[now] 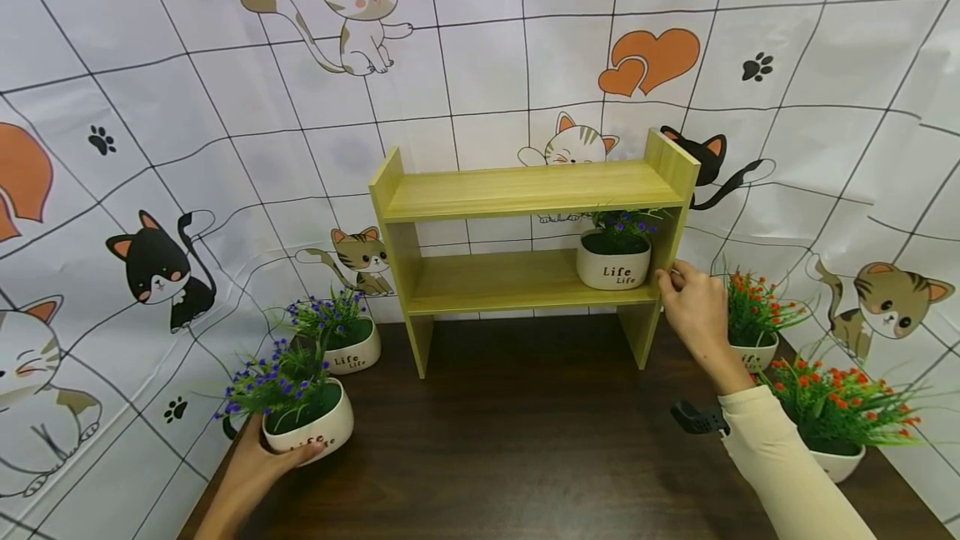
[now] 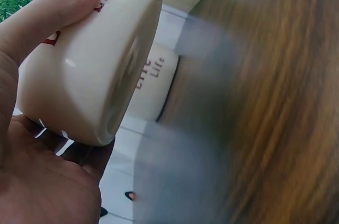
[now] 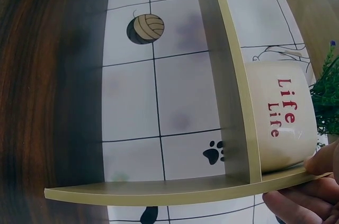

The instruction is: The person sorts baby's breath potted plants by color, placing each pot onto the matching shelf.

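My left hand (image 1: 258,465) holds a white flowerpot (image 1: 318,425) of purple flowers, thumb across its "Life" lettering. The left wrist view shows the underside of this pot (image 2: 90,60), lifted off the table. With my right hand (image 1: 688,307) I pinch the front edge of the right side panel of a two-tier wooden shelf (image 1: 487,192), thumb inside and fingers outside. On the lower tier, at its right end, stands another purple-flowered pot (image 1: 613,263), close to my right thumb in the right wrist view.
Behind the held pot, a further purple-flowered pot (image 1: 352,348) stands on the dark wooden table (image 1: 510,440). Two pots of red flowers, one farther back (image 1: 752,357) and one nearer (image 1: 840,463), stand on the right. A cat-patterned wall covering (image 1: 480,65) rises behind the shelf.
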A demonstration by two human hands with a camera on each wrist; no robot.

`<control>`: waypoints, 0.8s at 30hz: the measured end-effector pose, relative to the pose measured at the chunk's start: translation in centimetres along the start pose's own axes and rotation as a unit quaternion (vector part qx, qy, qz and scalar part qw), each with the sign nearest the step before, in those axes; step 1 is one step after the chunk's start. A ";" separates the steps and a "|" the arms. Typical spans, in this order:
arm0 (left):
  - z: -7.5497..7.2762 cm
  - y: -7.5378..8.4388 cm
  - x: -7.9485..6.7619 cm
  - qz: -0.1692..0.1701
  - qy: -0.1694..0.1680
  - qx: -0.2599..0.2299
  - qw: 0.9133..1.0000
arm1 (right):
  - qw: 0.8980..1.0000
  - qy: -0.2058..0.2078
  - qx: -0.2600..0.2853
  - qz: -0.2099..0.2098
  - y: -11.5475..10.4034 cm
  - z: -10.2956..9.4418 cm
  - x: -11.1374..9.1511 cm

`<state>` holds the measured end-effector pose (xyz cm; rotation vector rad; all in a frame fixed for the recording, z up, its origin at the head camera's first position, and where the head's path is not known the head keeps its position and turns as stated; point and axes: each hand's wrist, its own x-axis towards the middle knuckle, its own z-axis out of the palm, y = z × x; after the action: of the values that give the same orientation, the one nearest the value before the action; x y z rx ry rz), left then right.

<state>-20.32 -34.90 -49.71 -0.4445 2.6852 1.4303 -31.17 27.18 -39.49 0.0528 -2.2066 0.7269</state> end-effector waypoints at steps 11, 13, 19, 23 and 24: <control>1.0 1.9 0.0 0.027 -0.006 0.011 1.000 | 1.000 -0.003 0.001 -0.001 0.1 -0.1 0.0; 1.3 2.3 0.0 0.034 -0.006 0.010 0.999 | 1.000 -0.003 0.001 -0.001 0.1 0.0 0.0; 2.1 3.5 0.1 0.054 -0.004 0.002 0.999 | 1.000 -0.006 0.001 -0.002 0.1 0.0 0.0; 2.6 4.4 0.1 0.058 -0.008 0.006 0.998 | 1.000 -0.004 0.003 -0.001 0.2 -0.1 0.0; 2.8 4.6 0.1 0.060 -0.008 0.007 0.998 | 1.000 -0.004 0.004 -0.001 0.2 -0.1 0.1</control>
<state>-21.99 -30.23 -47.59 -0.2734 2.7503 1.4376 -31.20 27.39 -39.50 0.0622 -2.2115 0.7343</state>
